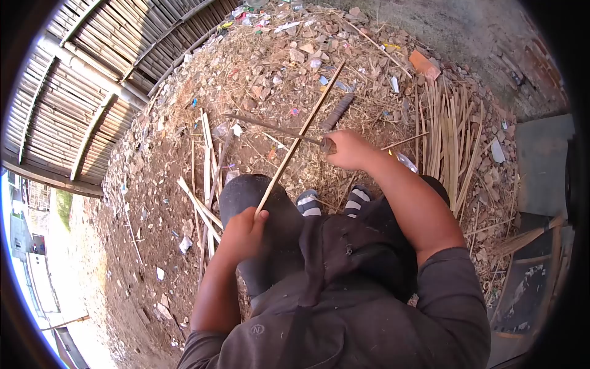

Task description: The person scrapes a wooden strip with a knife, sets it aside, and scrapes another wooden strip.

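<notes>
My left hand is closed around the lower end of a long, thin bamboo strip, which slants up and away to the right. In my right hand is the handle of a knife. Its long, narrow blade points left and crosses the strip near its middle; whether the edge touches or bites into it I cannot tell. Just beyond my right hand, a dark, ribbed rod-like piece lies on the ground. The left hand is slightly blurred beside my knee.
Many split bamboo strips lie in a pile to the right. More pale strips are on the ground at left. Stones, straw and litter cover the soil. A bamboo fence stands at upper left, a concrete wall at upper right.
</notes>
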The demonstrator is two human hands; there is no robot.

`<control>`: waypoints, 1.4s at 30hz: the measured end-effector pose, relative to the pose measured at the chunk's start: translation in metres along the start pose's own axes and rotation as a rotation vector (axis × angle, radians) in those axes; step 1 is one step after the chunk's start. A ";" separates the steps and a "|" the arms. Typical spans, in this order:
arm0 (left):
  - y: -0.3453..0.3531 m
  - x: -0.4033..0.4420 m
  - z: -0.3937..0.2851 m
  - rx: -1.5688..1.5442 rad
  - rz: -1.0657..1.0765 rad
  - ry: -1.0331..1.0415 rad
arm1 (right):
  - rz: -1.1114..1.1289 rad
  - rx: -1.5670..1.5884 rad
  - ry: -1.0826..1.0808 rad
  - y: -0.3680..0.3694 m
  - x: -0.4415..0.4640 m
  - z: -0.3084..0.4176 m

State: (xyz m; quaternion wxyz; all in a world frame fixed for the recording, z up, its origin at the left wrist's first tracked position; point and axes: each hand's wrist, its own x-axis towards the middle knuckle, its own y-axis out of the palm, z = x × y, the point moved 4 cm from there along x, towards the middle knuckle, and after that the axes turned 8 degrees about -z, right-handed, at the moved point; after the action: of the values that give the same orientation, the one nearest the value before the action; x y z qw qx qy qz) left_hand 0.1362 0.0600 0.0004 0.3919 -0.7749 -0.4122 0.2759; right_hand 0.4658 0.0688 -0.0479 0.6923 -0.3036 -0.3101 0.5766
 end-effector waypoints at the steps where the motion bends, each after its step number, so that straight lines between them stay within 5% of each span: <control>1: -0.001 0.000 -0.001 -0.003 0.003 -0.004 | 0.117 0.008 -0.012 -0.007 -0.010 0.029; 9: -0.001 0.000 0.006 -0.070 0.001 -0.036 | 0.034 0.009 0.102 -0.020 0.003 0.006; 13: 0.003 -0.001 0.001 0.016 0.004 -0.038 | 0.140 -0.144 -0.136 -0.004 -0.016 0.052; 20: 0.000 -0.003 -0.002 0.011 -0.002 -0.046 | -0.063 0.040 0.156 -0.019 0.016 -0.023; 25: 0.002 -0.001 -0.009 0.063 -0.004 0.007 | 0.212 -0.158 -0.126 -0.015 -0.012 0.046; 32: -0.001 -0.003 -0.001 0.009 -0.007 -0.003 | 0.023 0.044 0.278 -0.030 0.017 -0.034; 39: 0.001 -0.003 -0.001 -0.024 -0.029 0.039 | 0.337 -0.058 -0.137 -0.014 0.000 0.026; 42: -0.001 -0.003 0.007 -0.141 -0.050 0.011 | 0.061 0.059 0.263 -0.032 0.016 -0.031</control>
State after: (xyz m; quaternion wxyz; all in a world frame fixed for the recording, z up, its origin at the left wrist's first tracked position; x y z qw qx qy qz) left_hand 0.1288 0.0607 -0.0023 0.3454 -0.7915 -0.4475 0.2323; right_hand 0.5116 0.0775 -0.0408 0.7177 -0.3653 -0.1901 0.5616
